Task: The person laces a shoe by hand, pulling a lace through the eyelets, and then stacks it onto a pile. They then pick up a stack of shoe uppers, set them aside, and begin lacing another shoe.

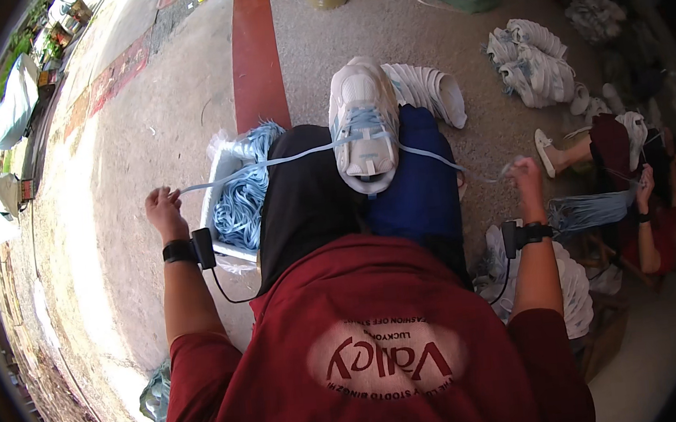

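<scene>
A white sneaker rests across my thighs, its toe pointing away from me. Light blue lacing crosses its tongue. From the upper eyelets a light blue shoelace runs out to both sides. My left hand, well out to the left, pinches one end, and that side of the lace is drawn nearly straight. Out to the right, my right hand is closed on the other end, which sags a little. The right fingertips are slightly blurred. Both hands are apart from the shoe.
Beside my left leg stands a white box heaped with blue laces. Nested white shoe uppers lie beyond my right knee, with more piles farther right. A co-worker's hand is at right, near hanging blue laces.
</scene>
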A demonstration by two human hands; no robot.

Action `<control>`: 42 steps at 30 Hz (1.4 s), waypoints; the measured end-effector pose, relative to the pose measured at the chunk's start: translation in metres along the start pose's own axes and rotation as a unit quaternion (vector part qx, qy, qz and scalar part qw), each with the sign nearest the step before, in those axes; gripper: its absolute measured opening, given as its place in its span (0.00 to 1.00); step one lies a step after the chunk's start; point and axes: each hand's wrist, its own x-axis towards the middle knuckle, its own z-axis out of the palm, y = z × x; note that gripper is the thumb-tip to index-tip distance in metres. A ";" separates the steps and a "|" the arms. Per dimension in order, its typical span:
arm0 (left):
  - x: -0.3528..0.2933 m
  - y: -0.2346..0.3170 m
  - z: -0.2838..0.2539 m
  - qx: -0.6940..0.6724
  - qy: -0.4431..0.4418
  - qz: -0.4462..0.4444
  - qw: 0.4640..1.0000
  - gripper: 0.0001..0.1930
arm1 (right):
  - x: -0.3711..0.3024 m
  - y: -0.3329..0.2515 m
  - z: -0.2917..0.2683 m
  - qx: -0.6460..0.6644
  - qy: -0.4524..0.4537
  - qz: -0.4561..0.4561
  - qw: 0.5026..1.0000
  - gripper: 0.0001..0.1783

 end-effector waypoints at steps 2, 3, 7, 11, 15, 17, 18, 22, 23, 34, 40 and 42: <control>-0.021 -0.008 0.030 0.240 -0.109 0.218 0.940 0.16 | -0.006 -0.035 0.058 -0.140 -0.032 -0.171 0.975 0.10; -0.053 0.003 0.068 0.239 -0.171 0.255 0.921 0.17 | -0.013 -0.057 0.081 -0.110 -0.051 -0.194 0.974 0.09; -0.142 0.027 0.161 0.323 -0.377 0.399 0.771 0.08 | -0.047 -0.144 0.162 -0.006 -0.151 -0.249 0.957 0.06; -0.167 0.017 0.197 0.374 -0.415 0.416 0.717 0.09 | -0.061 -0.166 0.215 -0.075 -0.137 -0.348 0.924 0.06; -0.177 0.022 0.206 0.411 -0.419 0.402 0.703 0.10 | -0.069 -0.173 0.234 -0.226 -0.029 -0.425 0.876 0.06; -0.176 0.020 0.208 0.374 -0.378 0.491 0.690 0.10 | -0.064 -0.170 0.240 -0.252 -0.022 -0.433 0.865 0.05; -0.173 0.018 0.209 0.374 -0.376 0.490 0.691 0.10 | -0.058 -0.168 0.246 -0.232 -0.005 -0.428 0.873 0.05; -0.164 0.019 0.212 0.173 -0.487 0.143 0.844 0.08 | -0.048 -0.171 0.234 0.273 -0.275 -0.036 0.921 0.07; -0.162 0.020 0.211 0.162 -0.510 0.141 0.833 0.06 | -0.053 -0.181 0.228 0.266 -0.328 -0.037 0.906 0.10; -0.161 0.031 0.211 0.110 -0.614 -0.056 0.780 0.11 | -0.044 -0.174 0.217 0.306 -0.344 -0.039 0.887 0.01; -0.159 0.021 0.206 0.059 -0.622 -0.033 0.780 0.13 | -0.058 -0.150 0.216 0.332 -0.311 -0.070 0.888 0.10; -0.158 0.016 0.205 0.051 -0.623 -0.024 0.780 0.13 | -0.057 -0.152 0.219 0.313 -0.302 -0.076 0.897 0.09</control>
